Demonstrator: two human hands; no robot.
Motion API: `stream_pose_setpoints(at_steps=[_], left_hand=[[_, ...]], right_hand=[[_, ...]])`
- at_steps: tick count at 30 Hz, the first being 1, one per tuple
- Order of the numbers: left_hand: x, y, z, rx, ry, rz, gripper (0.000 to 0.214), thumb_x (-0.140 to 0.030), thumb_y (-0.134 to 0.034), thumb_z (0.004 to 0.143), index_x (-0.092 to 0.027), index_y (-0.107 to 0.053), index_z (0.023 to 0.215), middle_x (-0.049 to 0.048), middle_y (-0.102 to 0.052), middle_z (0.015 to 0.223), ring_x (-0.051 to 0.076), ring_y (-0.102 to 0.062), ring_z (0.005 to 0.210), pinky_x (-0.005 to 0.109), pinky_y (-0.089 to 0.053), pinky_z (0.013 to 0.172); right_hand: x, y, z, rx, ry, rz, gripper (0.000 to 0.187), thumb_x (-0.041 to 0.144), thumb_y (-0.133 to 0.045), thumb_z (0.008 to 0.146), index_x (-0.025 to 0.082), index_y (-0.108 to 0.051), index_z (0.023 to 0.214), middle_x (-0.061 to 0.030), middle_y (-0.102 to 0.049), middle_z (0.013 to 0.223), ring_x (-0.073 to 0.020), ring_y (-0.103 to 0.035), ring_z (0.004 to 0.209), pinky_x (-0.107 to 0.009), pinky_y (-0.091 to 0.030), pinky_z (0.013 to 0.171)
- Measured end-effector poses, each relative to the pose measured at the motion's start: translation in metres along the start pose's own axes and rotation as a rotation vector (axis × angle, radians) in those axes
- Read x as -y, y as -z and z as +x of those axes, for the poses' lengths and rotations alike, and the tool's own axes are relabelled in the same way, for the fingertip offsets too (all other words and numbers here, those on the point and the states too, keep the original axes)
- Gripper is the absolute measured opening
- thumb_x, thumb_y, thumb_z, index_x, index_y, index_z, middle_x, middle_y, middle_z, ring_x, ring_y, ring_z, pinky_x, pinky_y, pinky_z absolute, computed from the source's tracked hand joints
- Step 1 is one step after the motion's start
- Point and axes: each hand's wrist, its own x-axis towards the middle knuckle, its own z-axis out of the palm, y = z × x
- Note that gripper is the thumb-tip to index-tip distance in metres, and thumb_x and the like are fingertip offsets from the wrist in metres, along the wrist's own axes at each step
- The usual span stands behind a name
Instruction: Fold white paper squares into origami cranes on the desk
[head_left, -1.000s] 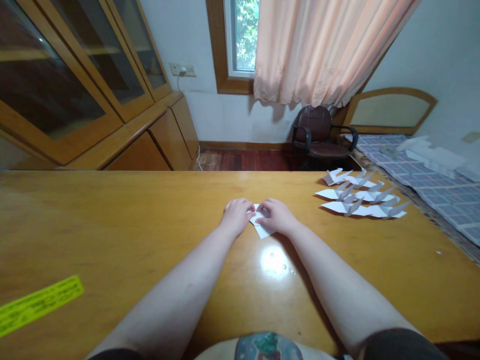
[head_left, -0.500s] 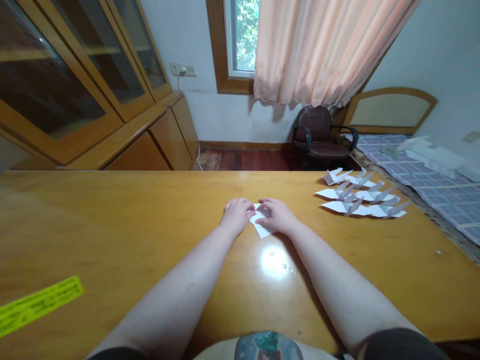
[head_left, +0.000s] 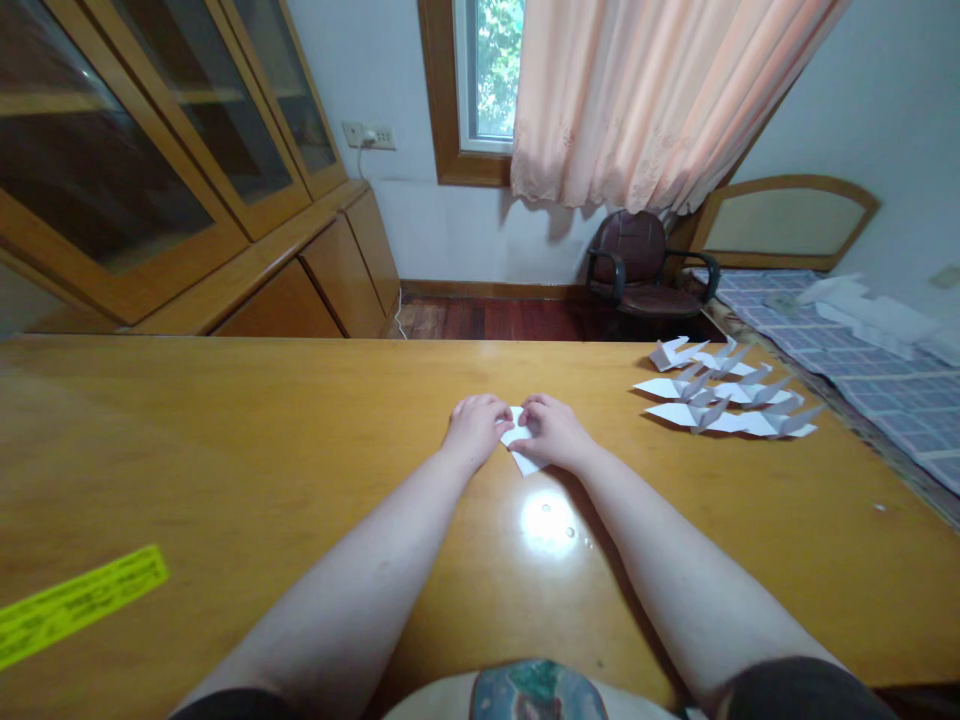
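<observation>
A small folded sheet of white paper point(head_left: 529, 465) lies on the wooden table in front of me, one pointed corner toward my body. My left hand point(head_left: 476, 425) grips its left edge, thumb and fingers bent together. On the other side, my right hand point(head_left: 553, 432) has curled fingers on the paper's upper right part. Both hands cover much of the sheet, so its folds are only partly visible. Off to the right stand several white folded paper cranes point(head_left: 697, 412), set close together in rows.
The wooden table point(head_left: 300, 420) spans the view. A yellow label strip point(head_left: 82, 605) lies at its left. Beyond the far edge are a glass-doored cabinet point(head_left: 247, 220), a brown armchair point(head_left: 634, 265) and a bed with a checked cover point(head_left: 862, 360).
My right hand's fingers have shifted slightly on the paper. The left hand keeps its place, and the cranes stay where they were. The view has moved very slightly.
</observation>
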Motion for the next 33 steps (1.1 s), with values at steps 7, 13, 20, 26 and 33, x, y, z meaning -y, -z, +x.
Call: stream_pose_setpoints(at_steps=[7,13,20,26,33], left_hand=[[-0.002,0.004,0.000,0.030,0.033,-0.009,0.011,-0.032,-0.062,0.082,-0.026,-0.069,0.088,0.0017,-0.064,0.099,0.020,-0.054,0.100,0.035,-0.036,0.094],[0.003,0.012,-0.002,0.016,0.051,0.017,0.021,-0.034,-0.050,0.089,-0.025,-0.069,0.093,0.0034,-0.066,0.100,0.020,-0.054,0.098,0.034,-0.039,0.089],[0.002,0.011,-0.003,0.022,0.075,0.050,0.024,-0.038,-0.060,0.081,-0.026,-0.067,0.102,0.0030,-0.066,0.106,0.022,-0.054,0.102,0.037,-0.038,0.092],[0.002,0.010,-0.001,0.060,0.062,0.042,0.019,-0.030,-0.058,0.083,-0.027,-0.067,0.100,0.0009,-0.068,0.103,0.022,-0.055,0.101,0.036,-0.038,0.090],[0.000,0.008,0.000,0.054,0.032,0.098,0.016,-0.026,-0.053,0.087,-0.026,-0.067,0.095,0.0012,-0.069,0.099,0.021,-0.057,0.097,0.035,-0.039,0.086]], right_hand=[[0.000,-0.001,0.000,0.039,-0.015,-0.020,0.041,0.042,-0.081,0.059,0.021,-0.061,0.087,-0.0060,-0.058,0.106,-0.0236,-0.054,0.104,-0.038,-0.039,0.091],[-0.016,0.005,0.006,0.079,0.012,0.022,0.042,0.036,-0.083,0.060,0.020,-0.063,0.094,-0.0082,-0.061,0.114,-0.0238,-0.057,0.107,-0.039,-0.041,0.092],[-0.030,0.013,0.004,0.036,0.126,-0.047,0.038,0.033,-0.074,0.072,0.023,-0.067,0.108,-0.0091,-0.060,0.125,-0.0279,-0.048,0.122,-0.048,-0.032,0.104],[-0.021,0.007,0.006,-0.018,0.090,0.017,0.012,0.026,-0.064,0.080,0.018,-0.067,0.088,-0.0092,-0.067,0.106,-0.0204,-0.059,0.101,-0.034,-0.044,0.092],[-0.012,0.006,0.007,-0.043,-0.022,-0.081,0.005,0.020,-0.063,0.079,0.018,-0.063,0.075,-0.0065,-0.068,0.093,-0.0188,-0.060,0.092,-0.029,-0.044,0.085]])
